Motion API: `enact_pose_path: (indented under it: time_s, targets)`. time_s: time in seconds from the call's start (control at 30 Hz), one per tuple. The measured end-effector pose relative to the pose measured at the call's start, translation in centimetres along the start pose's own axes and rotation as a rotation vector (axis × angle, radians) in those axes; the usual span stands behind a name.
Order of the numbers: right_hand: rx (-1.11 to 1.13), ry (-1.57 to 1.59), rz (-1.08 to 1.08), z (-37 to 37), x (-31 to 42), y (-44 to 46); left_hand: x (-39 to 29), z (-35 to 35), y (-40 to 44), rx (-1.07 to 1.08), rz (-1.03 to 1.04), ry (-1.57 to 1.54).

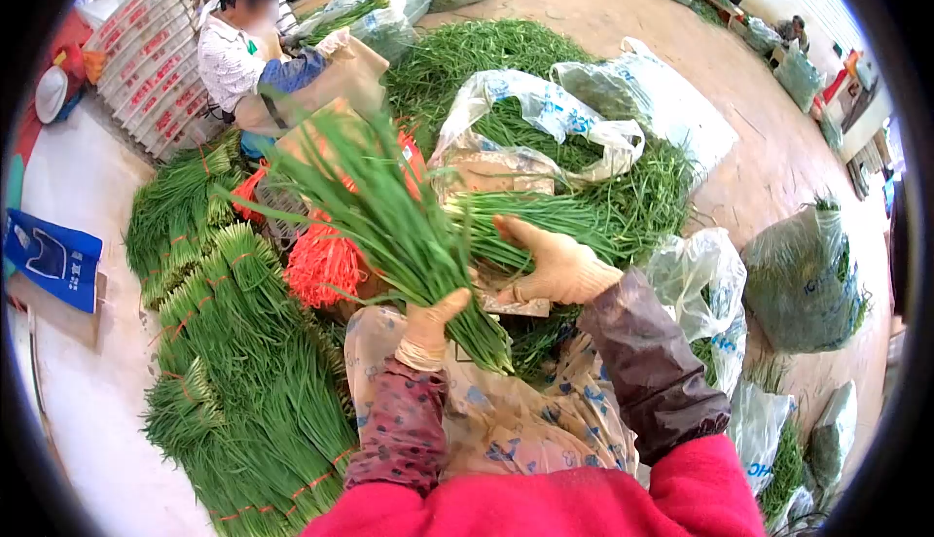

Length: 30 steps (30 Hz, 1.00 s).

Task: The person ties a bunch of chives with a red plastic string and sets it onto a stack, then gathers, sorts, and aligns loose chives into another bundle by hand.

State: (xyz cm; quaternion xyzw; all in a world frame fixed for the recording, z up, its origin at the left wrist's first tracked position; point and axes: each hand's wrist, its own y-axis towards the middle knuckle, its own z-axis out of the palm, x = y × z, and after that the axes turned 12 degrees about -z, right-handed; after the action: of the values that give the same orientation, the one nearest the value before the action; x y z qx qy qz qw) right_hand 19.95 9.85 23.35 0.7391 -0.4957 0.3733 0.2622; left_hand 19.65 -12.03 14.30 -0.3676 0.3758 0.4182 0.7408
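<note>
My left hand, in a pale glove, is closed round a large bunch of long green leafy stalks, which fans out up and to the left. To its right, my right hand, also gloved, has its fingers apart, next to more cut stalks lying on a small work surface. Whether its fingertips touch those stalks is hard to tell. Left of the held bunch hangs a clump of red ties. A plastic sheet with blue prints covers my lap.
Tied bundles are stacked at the left. A co-worker sits at the upper left by stacked crates. Loose greens and an open plastic bag lie ahead. A full bag stands right.
</note>
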Motion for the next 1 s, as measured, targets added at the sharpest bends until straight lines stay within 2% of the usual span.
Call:
enact_pose_path:
  time_s: [0.03, 0.07, 0.1, 0.13, 0.17, 0.27, 0.3, 0.37, 0.43, 0.57, 0.63, 0.7, 0.73, 0.77, 0.8, 0.87, 1.0]
  targets:
    - [-0.012, 0.007, -0.069, 0.6, -0.7, 1.3, 0.0, 0.4, 0.2, 0.032, 0.057, 0.131]
    - [-0.007, 0.025, -0.08, 0.9, -1.3, 2.0, 2.4, -0.3, 1.2, 0.025, 0.112, 0.116]
    - [0.0, 0.047, -0.091, 1.1, -0.5, 2.9, 1.8, 0.0, 1.6, 0.024, 0.239, 0.435]
    - [0.017, 0.062, 0.001, 0.4, 2.6, 3.1, 1.1, 0.4, 2.0, -0.009, 0.39, 0.733]
    - [0.041, 0.161, -0.044, 1.4, 1.5, 4.0, 1.8, -0.3, 2.6, 0.0, 0.356, 0.745]
    - [-0.237, 0.118, -0.208, 4.6, 0.6, 5.3, 2.7, -3.0, 3.9, -0.017, 0.167, 0.771]
    - [-0.152, 0.08, -0.276, 5.9, -1.5, 5.8, 2.5, -3.9, 4.1, -0.045, 0.123, 0.793]
    - [0.086, 0.344, 0.325, 4.7, 0.5, 6.0, 2.5, -5.5, 4.4, -0.085, 0.075, 0.854]
    - [-0.15, 0.177, -0.175, 6.8, -3.0, 5.6, 2.7, -6.3, 5.0, -0.09, 0.06, 0.909]
    - [-0.105, 0.073, -0.33, 7.1, -5.2, 5.6, 3.2, -6.5, 5.7, -0.054, 0.046, 0.99]
    - [-0.103, -0.009, -0.273, 6.4, -3.1, 5.8, 2.7, -6.8, 5.5, -0.069, 0.032, 1.011]
    - [-0.125, -0.052, -0.351, 6.0, -2.0, 5.9, 2.7, -6.8, 5.3, -0.081, 0.025, 1.04]
    - [-0.299, -0.09, -0.409, 7.5, -1.8, 6.2, 2.7, -6.7, 5.2, -0.086, 0.022, 1.049]
    - [-0.309, -0.088, -0.413, 8.8, -1.8, 6.4, 3.0, -6.5, 5.3, -0.084, 0.022, 1.061]
    - [-0.389, 0.003, -0.292, 10.0, -1.8, 6.7, 3.1, -6.3, 5.6, -0.082, 0.022, 1.07]
    - [-0.725, 0.043, 0.046, 11.9, 0.5, 7.6, 3.0, -6.0, 6.1, -0.098, 0.023, 1.085]
    - [-0.593, 0.206, -0.059, 9.3, 0.3, 7.7, 1.2, -4.2, 2.4, -0.225, 0.099, 1.047]
